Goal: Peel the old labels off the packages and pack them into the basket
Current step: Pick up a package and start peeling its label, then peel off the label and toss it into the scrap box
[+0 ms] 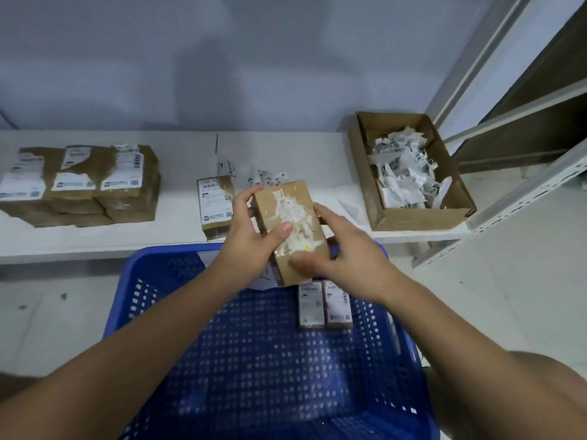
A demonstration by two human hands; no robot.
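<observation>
Both hands hold one brown package (290, 223) up over the far edge of the blue basket (165, 300). The left hand (251, 239) grips its left side, thumb curled over the top face, fingers wrapped behind. The right hand (343, 258) grips the right side and near end, thumb pressed on the lower corner. The package's upper face carries white torn label residue, and the package tilts, far end higher.

Below the right hand, two small labelled packages (324, 304) lie side by side on the basket floor, touching each other. Just beyond the left hand, another labelled package (216, 204) rests on the white tabletop (95, 239), with a few loose label scraps (270, 177) near it behind the held package. Well off to the left of the hands sits a stack of brown packages (85, 185), their labels partly torn. To the right, beyond the right hand, an open cardboard box (409, 214) holds a heap of peeled label pieces (403, 173).
</observation>
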